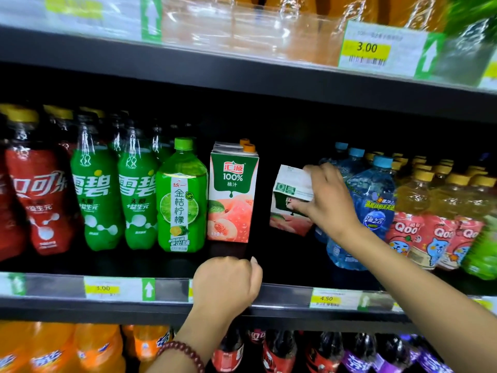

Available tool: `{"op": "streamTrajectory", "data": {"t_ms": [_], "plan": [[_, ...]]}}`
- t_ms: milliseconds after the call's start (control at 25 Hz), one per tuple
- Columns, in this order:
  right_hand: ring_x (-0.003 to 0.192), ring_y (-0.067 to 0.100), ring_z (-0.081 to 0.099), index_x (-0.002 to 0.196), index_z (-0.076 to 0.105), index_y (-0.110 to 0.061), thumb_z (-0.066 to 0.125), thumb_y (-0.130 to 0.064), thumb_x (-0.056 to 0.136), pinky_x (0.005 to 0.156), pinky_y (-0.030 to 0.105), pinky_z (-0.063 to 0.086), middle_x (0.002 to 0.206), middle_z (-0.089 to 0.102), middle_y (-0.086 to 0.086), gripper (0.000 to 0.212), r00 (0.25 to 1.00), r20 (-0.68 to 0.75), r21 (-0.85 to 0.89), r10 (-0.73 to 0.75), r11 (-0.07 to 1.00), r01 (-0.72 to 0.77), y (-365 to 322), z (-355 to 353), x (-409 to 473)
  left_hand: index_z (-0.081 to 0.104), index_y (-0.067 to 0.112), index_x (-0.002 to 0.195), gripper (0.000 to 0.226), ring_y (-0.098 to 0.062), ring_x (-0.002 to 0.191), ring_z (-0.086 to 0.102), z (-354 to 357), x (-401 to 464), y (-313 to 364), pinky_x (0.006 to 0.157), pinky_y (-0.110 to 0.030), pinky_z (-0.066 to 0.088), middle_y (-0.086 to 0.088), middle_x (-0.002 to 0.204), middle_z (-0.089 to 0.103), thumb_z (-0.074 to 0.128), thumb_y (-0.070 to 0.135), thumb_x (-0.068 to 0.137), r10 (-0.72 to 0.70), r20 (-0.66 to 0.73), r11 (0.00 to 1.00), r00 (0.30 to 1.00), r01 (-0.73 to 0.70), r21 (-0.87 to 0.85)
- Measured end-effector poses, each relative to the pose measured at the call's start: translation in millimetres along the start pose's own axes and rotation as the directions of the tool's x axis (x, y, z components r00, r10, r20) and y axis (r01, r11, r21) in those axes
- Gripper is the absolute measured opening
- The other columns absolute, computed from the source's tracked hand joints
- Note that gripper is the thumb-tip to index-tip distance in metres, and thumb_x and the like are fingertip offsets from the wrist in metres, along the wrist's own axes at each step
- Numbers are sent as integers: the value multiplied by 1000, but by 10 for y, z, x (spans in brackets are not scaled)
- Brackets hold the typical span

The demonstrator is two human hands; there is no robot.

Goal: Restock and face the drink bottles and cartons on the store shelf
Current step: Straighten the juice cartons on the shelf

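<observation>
While left hand [227, 281] rests curled, right hand [326, 196] grips tilted carton [289, 200].

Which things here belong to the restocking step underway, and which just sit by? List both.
In the job:
right hand gripping the tilted white peach juice carton
upright peach juice carton beside the gap
left hand on the shelf edge

Sitting by:
green lime bottle
blue water bottle
</observation>
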State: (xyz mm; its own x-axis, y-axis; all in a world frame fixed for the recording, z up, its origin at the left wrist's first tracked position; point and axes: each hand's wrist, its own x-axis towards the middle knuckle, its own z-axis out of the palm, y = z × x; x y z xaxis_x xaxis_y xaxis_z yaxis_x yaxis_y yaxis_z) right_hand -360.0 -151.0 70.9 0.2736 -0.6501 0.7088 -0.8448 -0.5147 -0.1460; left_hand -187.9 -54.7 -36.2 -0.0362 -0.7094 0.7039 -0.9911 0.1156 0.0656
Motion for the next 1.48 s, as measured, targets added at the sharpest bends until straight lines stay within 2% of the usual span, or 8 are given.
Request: {"op": "streamTrajectory", "data": {"t_ms": [200,320,480,840,1080,1240,1320,1480], "plan": [[98,18,46,113,57,-7,87,-27,60,72,23,28,105,53,6,63,986,-61,231,158,963,-140,-89,-549,-87,52,19,49,57,-21,47,56,-193,-15,20,43,-24,23,0,50,55,36,57,88,-23,137,998,990,32,-61],[92,12,43,107,59,-11,88,-29,59,70,20,26,98,50,-3,59,983,-113,276,145,955,-109,-146,-862,-270,63,28,104,61,-15,98,61,-389,0,99,73,-28,43,6,103,66,30,74,83,-129,163,928,978,177,-328],[86,12,48,100,56,-26,87,-34,58,73,24,38,91,50,-16,53,975,-175,419,138,906,-53,-279,-1260,-448,29,26,148,97,-10,133,39,-694,135,491,104,-24,32,8,147,41,44,83,71,-57,197,756,979,171,-632],[81,22,66,104,58,-25,81,-37,54,71,40,57,88,62,0,56,968,-56,704,244,697,-135,-578,-1796,-664,64,28,91,51,9,67,61,-1054,82,888,60,-6,42,23,73,68,62,64,56,-167,149,262,975,190,-946],[97,20,69,120,61,-29,92,-50,31,77,36,58,107,72,3,96,927,345,938,-146,27,-345,-420,-1684,-767,66,20,78,48,-17,69,64,-1233,36,840,66,-29,53,-6,76,66,63,61,53,-51,358,-47,932,356,-933],[84,26,71,109,64,-14,95,-32,33,72,41,59,96,73,11,84,937,295,916,-189,-222,-333,-601,-1585,-841,74,22,76,55,-29,90,61,-1380,25,859,88,-47,49,-25,101,65,55,69,56,-27,434,71,901,435,-898],[82,24,68,108,62,-13,91,-21,42,71,39,58,95,69,10,73,983,185,977,-11,-102,-185,-729,-1605,-832,67,7,101,75,-20,95,64,-1413,16,830,88,-39,48,-21,109,67,53,69,61,-87,300,175,950,311,-934],[95,22,66,123,47,-29,86,-38,47,78,42,57,109,63,6,86,933,1,892,359,421,-163,-852,-1543,-801,35,34,138,97,-4,118,53,-1531,-206,913,95,-28,46,15,128,54,75,56,53,-20,97,502,995,94,-860]]}}
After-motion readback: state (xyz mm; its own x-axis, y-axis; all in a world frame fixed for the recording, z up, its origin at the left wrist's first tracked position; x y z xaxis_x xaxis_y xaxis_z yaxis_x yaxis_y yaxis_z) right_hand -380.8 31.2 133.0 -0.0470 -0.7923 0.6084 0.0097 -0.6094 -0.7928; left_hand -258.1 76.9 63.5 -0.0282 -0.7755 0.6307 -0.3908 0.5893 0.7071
